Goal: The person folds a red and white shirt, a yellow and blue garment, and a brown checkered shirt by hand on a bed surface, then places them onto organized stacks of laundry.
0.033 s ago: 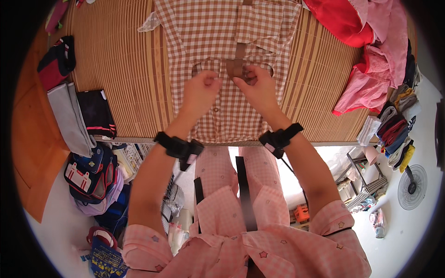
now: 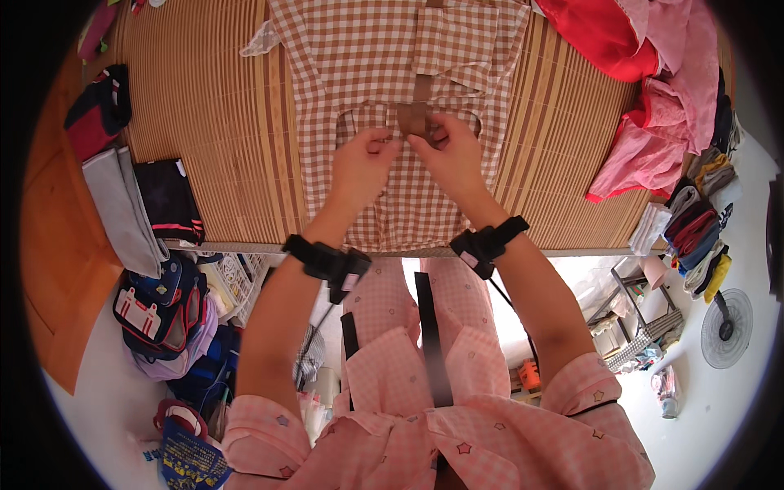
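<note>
A brown-and-white checked garment (image 2: pixel 359 61) lies spread on the bamboo mat, with a pocket-like flap at its upper right and dark curved openings near its middle. A brown fabric strap (image 2: pixel 415 117) runs down its centre and folds over there. My right hand (image 2: pixel 455 163) pinches at the strap's lower edge with thumb and forefinger. Just left of the strap, my left hand (image 2: pixel 362 167) rests over the checked cloth, its fingers curled together. Whatever sits between those fingertips is too small to make out. Each wrist carries a black band with a small box.
The bamboo mat (image 2: pixel 220 139) covers the raised surface. Red and pink clothes (image 2: pixel 645 139) lie at right, beside a pile of folded clothes (image 2: pixel 694 220). Grey folded trousers (image 2: pixel 122 208) and dark shorts (image 2: pixel 169 196) lie at left. Below stand backpacks (image 2: pixel 159 306) and a fan (image 2: pixel 727 327).
My left hand has shifted a little to the right, toward the strap and my right hand. My right hand and the garment have barely moved.
</note>
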`<state>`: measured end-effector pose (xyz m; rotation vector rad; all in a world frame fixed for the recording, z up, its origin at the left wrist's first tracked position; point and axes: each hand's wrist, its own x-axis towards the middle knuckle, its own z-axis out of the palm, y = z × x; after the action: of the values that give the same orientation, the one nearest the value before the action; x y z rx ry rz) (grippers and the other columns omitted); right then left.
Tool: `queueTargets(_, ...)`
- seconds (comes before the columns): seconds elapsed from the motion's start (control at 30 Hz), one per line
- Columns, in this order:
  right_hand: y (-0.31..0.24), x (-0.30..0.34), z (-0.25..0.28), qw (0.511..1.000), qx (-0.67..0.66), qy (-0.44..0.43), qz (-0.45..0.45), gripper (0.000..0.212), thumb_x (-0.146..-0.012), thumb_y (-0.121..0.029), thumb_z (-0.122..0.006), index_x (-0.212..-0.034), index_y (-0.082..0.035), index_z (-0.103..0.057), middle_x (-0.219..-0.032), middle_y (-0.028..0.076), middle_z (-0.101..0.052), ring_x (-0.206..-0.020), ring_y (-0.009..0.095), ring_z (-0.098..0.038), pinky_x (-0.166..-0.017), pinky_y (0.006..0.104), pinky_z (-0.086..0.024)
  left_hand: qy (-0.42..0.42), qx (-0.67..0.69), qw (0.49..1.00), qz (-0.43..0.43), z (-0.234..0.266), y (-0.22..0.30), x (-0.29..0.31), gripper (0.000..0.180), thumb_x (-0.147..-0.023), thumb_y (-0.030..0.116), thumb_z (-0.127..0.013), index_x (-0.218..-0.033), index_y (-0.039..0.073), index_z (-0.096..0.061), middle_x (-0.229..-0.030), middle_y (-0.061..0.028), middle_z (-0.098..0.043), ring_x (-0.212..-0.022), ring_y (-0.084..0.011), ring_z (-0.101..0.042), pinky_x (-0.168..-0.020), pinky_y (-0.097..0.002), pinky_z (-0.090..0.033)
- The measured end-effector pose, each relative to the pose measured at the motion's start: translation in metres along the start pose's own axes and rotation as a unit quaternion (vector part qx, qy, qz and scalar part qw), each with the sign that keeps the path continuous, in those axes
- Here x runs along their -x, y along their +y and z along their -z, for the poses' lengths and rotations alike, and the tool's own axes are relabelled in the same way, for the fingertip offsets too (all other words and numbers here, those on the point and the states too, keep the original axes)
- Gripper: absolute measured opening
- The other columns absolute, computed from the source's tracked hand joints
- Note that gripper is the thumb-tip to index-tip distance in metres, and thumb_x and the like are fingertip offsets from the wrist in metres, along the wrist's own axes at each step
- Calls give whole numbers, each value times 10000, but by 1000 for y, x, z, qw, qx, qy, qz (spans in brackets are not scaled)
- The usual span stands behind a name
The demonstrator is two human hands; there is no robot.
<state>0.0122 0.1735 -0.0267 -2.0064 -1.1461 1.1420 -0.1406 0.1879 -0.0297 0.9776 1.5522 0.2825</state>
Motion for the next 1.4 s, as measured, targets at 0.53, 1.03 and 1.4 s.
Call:
queueTargets(0.53,-5,11,15,815,-336,-216,-420,256,-906,-246,-496,-933,3,-551,-784,100,-630,-719,208,-634,-694,364,-545,-42,168,969,176,-7,18,8,254,-885,279,-570,-809,42,-523,-717,-36,-560,-666,-117,-572,-588,-290,-474)
queueTargets(1.03,-43,-166,80,920,163,87,346,275,-749,-79,-597,-1012,-14,-555,-1034,176,-563,-979,351,-512,-841,426,-415,294,-442,767,-361,94,114,-100,477,-752,198,-696,-1168,72,-499,-1037,-142,-565,-994,-311,-526,-870,-379,-416)
queueTargets(1.4,-45,-183,78,902,403,10,156,390,-722,-288,-658,-1012,-43,-569,-1006,100,-581,-994,316,-482,-819,476,-363,-3,-426,884,-194,142,141,-154,384,-697,247,-728,-968,17,-581,-820,-134,-613,-730,-276,-602,-657,-359,-481)
